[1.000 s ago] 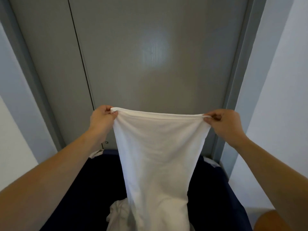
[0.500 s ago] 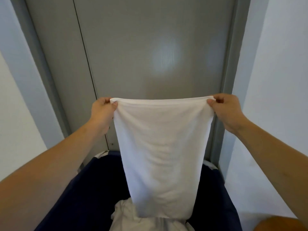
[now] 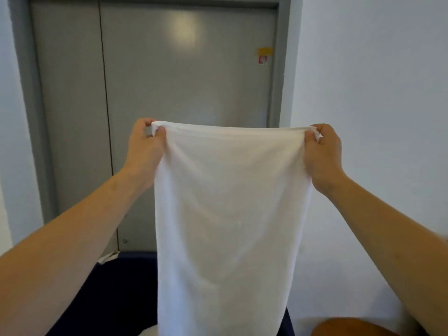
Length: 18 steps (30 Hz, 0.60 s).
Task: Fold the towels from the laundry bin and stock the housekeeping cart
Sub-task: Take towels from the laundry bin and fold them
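Note:
A white towel [image 3: 230, 214] hangs stretched flat in front of me, its top edge level between both hands. My left hand [image 3: 145, 149] pinches the top left corner. My right hand [image 3: 322, 151] pinches the top right corner. The towel's lower end runs out of the frame at the bottom. Below it sits the dark navy laundry bin [image 3: 126, 287], whose inside is mostly hidden by the towel; a sliver of white cloth [image 3: 149, 332] shows at the bottom edge.
A grey double door [image 3: 184, 81] in a grey frame stands straight ahead, with a small yellow and red sticker [image 3: 264, 54] at its right side. White walls [image 3: 375, 93] flank it. A brown rounded object [image 3: 351, 327] shows at the bottom right.
Both hands have raised the towel higher, lifting it up from the bin. The view has tilted upward, showing more of the door and less of the bin.

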Each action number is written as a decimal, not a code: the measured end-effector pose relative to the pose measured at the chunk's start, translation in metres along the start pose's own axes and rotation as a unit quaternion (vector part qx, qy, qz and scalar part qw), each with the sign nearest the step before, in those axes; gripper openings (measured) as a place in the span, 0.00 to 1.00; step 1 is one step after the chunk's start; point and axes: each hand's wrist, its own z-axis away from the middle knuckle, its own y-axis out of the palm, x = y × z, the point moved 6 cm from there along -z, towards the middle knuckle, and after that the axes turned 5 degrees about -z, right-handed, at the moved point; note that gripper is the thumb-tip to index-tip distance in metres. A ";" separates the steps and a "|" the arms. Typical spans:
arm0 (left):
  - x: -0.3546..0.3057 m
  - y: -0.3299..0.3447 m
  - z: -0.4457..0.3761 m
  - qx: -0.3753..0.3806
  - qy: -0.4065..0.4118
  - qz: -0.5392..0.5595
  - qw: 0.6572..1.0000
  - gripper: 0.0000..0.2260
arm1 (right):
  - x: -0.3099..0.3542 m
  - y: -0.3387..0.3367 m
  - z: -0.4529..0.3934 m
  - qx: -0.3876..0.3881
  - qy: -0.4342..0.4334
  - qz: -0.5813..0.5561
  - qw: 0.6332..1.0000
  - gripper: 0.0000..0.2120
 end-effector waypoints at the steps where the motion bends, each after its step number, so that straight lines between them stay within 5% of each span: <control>1: -0.010 0.004 0.007 -0.001 0.005 0.010 1.000 0.02 | 0.013 -0.015 0.001 -0.014 -0.010 0.004 1.000 0.06; 10: -0.089 0.088 0.084 0.016 0.025 0.029 0.999 0.06 | 0.101 -0.176 -0.002 -0.116 -0.076 0.081 0.987 0.10; 18: -0.118 0.201 0.171 0.045 -0.022 0.087 0.995 0.07 | 0.075 -0.326 -0.014 -0.151 -0.046 0.080 0.984 0.08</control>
